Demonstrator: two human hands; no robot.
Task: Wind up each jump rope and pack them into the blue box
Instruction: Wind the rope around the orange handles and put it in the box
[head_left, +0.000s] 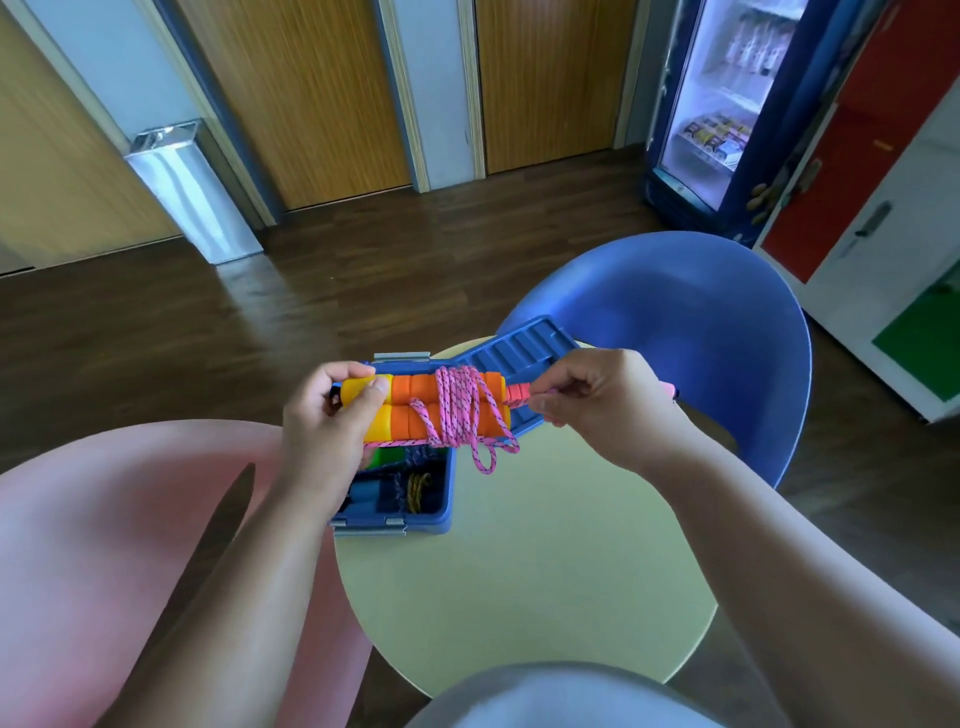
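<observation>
"Above the blue box (415, 514), what does the left hand (324, 415) have?"

"It grips the yellow end of the two orange handles (447, 410), fingers curled round them. The pink rope (460, 410) is wound round their middle, and one loop hangs down."

"And the right hand (597, 395)?"

"It pinches the rope just beside the handles' pink tip."

"What is in the box?"

"More ropes (415, 486), dark and yellow. Its lid (524, 348) stands open behind the hands. It all sits on a round pale table (519, 571) — a pink chair (104, 519) on the left, a blue chair (675, 312) on the right."
</observation>
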